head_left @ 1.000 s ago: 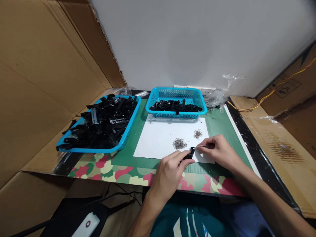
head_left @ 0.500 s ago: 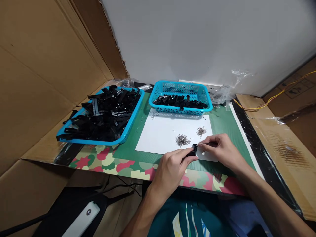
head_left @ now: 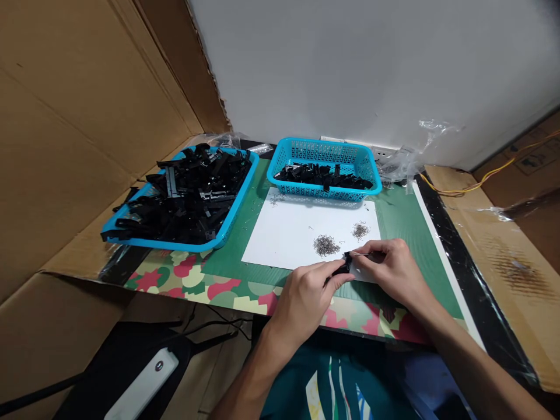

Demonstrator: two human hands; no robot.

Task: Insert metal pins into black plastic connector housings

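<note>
Between the thumb and fingers of my left hand (head_left: pixel 308 291) is a small black plastic part (head_left: pixel 346 265), held low over the front edge of the white sheet. My right hand (head_left: pixel 391 268) pinches a thin metal tool (head_left: pixel 366 254), its tip up against the top of the part. What the tip grips, if anything, is too small to make out. Just beyond the hands lie a larger heap of tiny metal springs or clips (head_left: pixel 326 245) and a smaller heap (head_left: pixel 361 231) to its right. A few loose ones are scattered on the white sheet (head_left: pixel 280 236).
A blue basket (head_left: pixel 236 213) heaped with black plastic parts stands on the left. Another blue basket (head_left: pixel 326 192), holding fewer parts, is at the back. Cardboard (head_left: pixel 87 128) walls the left side. Clear plastic wrap (head_left: pixel 400 166) and a yellow cable (head_left: pixel 476 184) lie at the right.
My right hand has shifted slightly left, bringing the tool's tip against the black part. The left hand keeps its hold. The view has tilted a little.
</note>
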